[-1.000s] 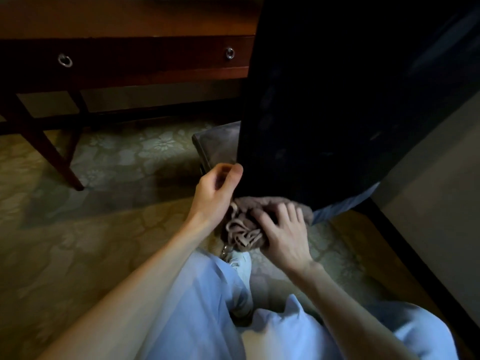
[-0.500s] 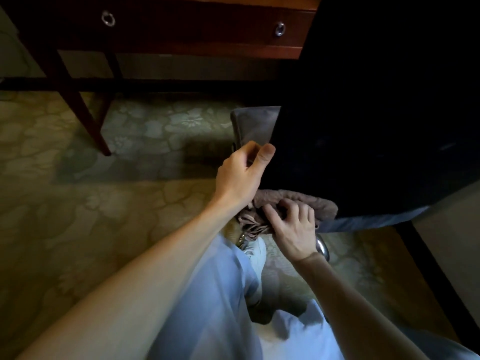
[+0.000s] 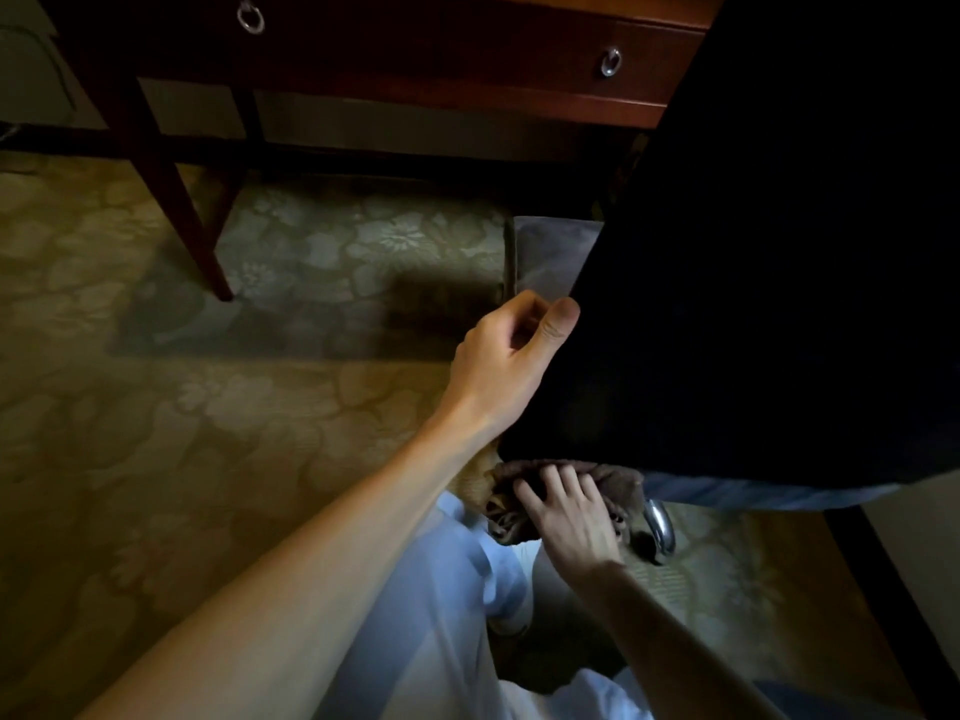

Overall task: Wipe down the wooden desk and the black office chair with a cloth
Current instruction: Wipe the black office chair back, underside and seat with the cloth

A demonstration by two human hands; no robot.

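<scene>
The cloth [image 3: 566,491], a crumpled brownish rag, is pressed against the bottom edge of the black office chair [image 3: 753,304] backrest, at the chair's lower left corner as seen from the head camera, so the chair is judged to be the part of the task in hand. The cloth is held by the right hand [image 3: 571,517], whose fingers are spread and bent over the bunched fabric, pushing it up against the dark back panel; how tightly the cloth is gripped underneath cannot be told. The left hand [image 3: 511,356] is placed on the left edge of the same backrest, above the cloth, with the thumb laid on the rear face and the fingers curled round the edge towards the front, apparently to steady the chair. Only the lowest strip of the backrest is being worked; whether the rest of the back, the grey seat cushion [image 3: 556,252] ahead of the backrest, or a chrome part of the base [image 3: 660,527] just right of the cloth has been wiped cannot be judged from the dim picture. The wooden desk [image 3: 467,59] stands beyond the chair, with 2 ring pulls visible on its drawer front, and no sign shows whether it has been cleaned, so its state is left open. A patterned carpet [image 3: 208,407] lies under the chair and desk, and pale blue trousers [image 3: 415,641] are seen below the cloth
</scene>
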